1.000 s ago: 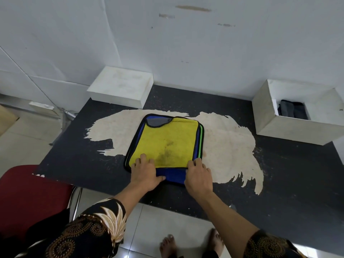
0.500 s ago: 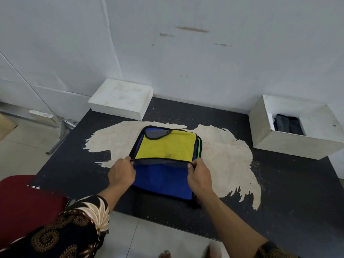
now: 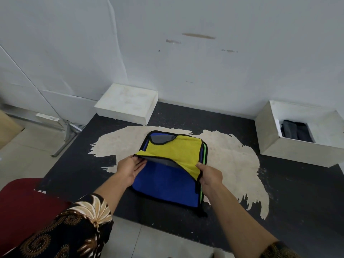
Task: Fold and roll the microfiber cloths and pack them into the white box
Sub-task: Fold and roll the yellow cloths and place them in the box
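A stack of microfiber cloths lies in the middle of the black table (image 3: 297,198). The top one is a yellow cloth (image 3: 173,151) with a grey underside and black trim. My left hand (image 3: 130,168) pinches its near left corner and my right hand (image 3: 210,175) pinches its near right corner, both lifted off the stack. Under it a blue cloth (image 3: 165,185) lies flat, with a green edge showing along the stack's right side. The open white box (image 3: 290,149) stands at the right, with dark rolled cloths (image 3: 294,131) inside.
A closed white box or lid (image 3: 126,103) sits at the table's back left against the white wall. A red chair seat (image 3: 24,202) is at the near left, beside my patterned sleeve. The table's worn pale patch surrounds the stack.
The hands went from pressing flat on the stack's near edge to pinching the yellow cloth's near corners. They have raised that edge and peeled it toward the wall, baring more blue cloth.
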`<state>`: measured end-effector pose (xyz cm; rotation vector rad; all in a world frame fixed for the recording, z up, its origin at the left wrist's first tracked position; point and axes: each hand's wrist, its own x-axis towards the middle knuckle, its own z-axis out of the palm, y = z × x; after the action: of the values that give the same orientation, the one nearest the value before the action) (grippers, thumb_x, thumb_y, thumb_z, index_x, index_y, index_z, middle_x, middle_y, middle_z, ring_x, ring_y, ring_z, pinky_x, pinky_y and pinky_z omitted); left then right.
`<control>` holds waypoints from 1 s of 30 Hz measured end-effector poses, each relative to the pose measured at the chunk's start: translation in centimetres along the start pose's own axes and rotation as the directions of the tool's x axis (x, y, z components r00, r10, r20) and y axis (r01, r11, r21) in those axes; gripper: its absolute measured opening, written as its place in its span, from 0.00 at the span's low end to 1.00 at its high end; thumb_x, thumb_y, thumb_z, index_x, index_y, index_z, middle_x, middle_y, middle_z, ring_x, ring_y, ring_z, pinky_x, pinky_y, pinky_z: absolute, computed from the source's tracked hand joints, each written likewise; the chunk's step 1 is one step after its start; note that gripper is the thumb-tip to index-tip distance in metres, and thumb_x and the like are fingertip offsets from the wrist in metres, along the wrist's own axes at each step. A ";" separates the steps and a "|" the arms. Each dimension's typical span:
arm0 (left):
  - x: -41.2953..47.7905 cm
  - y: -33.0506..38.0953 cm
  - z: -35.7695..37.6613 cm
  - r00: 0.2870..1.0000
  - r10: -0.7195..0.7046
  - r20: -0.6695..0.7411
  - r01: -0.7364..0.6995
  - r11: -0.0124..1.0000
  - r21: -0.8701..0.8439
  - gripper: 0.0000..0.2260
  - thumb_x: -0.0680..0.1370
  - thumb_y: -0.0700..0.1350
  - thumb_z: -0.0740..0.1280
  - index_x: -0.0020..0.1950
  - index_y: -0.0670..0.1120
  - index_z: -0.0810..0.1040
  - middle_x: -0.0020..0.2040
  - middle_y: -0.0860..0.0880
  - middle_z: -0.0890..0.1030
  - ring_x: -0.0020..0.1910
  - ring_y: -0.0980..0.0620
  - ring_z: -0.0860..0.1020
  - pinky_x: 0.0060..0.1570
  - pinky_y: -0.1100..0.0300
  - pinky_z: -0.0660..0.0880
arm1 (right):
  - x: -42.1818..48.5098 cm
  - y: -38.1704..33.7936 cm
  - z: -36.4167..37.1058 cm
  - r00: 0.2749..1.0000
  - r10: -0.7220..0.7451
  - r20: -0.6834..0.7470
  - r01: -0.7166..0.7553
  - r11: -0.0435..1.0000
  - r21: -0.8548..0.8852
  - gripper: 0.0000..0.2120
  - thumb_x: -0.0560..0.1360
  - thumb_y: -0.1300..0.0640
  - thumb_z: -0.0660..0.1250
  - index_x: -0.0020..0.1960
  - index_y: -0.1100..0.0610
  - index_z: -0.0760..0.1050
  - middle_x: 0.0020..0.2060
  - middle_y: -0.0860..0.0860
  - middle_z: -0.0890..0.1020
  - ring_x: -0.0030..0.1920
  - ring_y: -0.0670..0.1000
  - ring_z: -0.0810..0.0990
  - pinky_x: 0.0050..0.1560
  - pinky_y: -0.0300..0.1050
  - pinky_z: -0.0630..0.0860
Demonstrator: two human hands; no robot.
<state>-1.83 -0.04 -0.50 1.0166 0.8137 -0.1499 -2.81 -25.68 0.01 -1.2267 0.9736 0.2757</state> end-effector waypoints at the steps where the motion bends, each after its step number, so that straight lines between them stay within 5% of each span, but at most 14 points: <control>1: 0.0 0.2 0.0 0.999 -0.028 0.016 0.029 0.999 -0.027 0.10 0.83 0.36 0.57 0.60 0.39 0.75 0.54 0.38 0.80 0.53 0.43 0.80 0.56 0.53 0.75 | 0.0 -0.1 0.1 1.000 0.013 0.000 -0.013 1.000 0.011 0.09 0.71 0.63 0.76 0.48 0.64 0.81 0.53 0.64 0.82 0.54 0.63 0.82 0.59 0.59 0.78; 8: 0.1 0.8 -0.4 0.985 -0.133 0.109 0.143 0.985 -0.093 0.11 0.82 0.42 0.55 0.56 0.39 0.75 0.54 0.39 0.79 0.54 0.43 0.78 0.59 0.52 0.73 | -0.1 -1.1 0.8 0.993 0.107 0.050 -0.112 0.989 0.097 0.12 0.75 0.73 0.66 0.58 0.73 0.74 0.54 0.65 0.80 0.52 0.65 0.81 0.58 0.62 0.78; 12: 0.4 1.0 -0.7 0.985 -0.145 0.096 0.158 0.977 -0.141 0.10 0.81 0.41 0.58 0.55 0.38 0.75 0.53 0.39 0.78 0.53 0.44 0.78 0.58 0.54 0.73 | -1.1 -1.9 0.6 0.987 0.128 0.101 -0.135 0.988 0.073 0.07 0.79 0.72 0.61 0.56 0.67 0.72 0.51 0.63 0.79 0.44 0.62 0.79 0.61 0.61 0.75; 17: 0.7 0.9 -0.7 0.968 -0.200 0.149 0.217 0.971 -0.105 0.05 0.78 0.38 0.60 0.51 0.41 0.74 0.50 0.42 0.79 0.52 0.47 0.78 0.57 0.56 0.74 | -0.8 -1.5 0.2 0.978 0.175 0.114 -0.173 0.985 -0.025 0.17 0.77 0.66 0.68 0.65 0.65 0.72 0.56 0.64 0.79 0.54 0.65 0.80 0.51 0.65 0.79; 20: 0.8 0.6 -0.5 0.961 -0.224 0.161 0.240 0.967 -0.085 0.07 0.78 0.34 0.58 0.48 0.41 0.74 0.51 0.42 0.79 0.51 0.47 0.78 0.56 0.55 0.75 | -0.7 -1.4 0.1 0.977 0.184 0.106 -0.179 0.982 -0.056 0.14 0.76 0.65 0.69 0.61 0.65 0.74 0.55 0.65 0.80 0.52 0.65 0.81 0.45 0.63 0.80; 24: 1.1 0.6 -0.4 0.961 -0.241 0.137 0.252 0.965 -0.073 0.08 0.75 0.33 0.59 0.49 0.40 0.76 0.49 0.41 0.79 0.48 0.46 0.78 0.41 0.56 0.83 | -1.1 -1.7 0.0 0.979 0.166 0.122 -0.157 0.984 -0.079 0.08 0.75 0.64 0.71 0.53 0.62 0.82 0.52 0.63 0.81 0.51 0.65 0.82 0.52 0.66 0.80; 30: 1.0 1.5 -0.5 0.953 -0.290 0.087 0.288 0.957 0.029 0.19 0.77 0.51 0.64 0.58 0.37 0.80 0.57 0.42 0.79 0.59 0.44 0.76 0.62 0.50 0.73 | -1.1 -2.2 0.0 0.984 0.147 0.097 -0.136 0.984 -0.116 0.09 0.73 0.63 0.74 0.52 0.64 0.82 0.49 0.64 0.81 0.49 0.66 0.81 0.49 0.67 0.80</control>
<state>-0.68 1.41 -0.24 0.8944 0.8766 -0.4509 -1.98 -26.15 2.32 -1.2305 0.9658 0.5062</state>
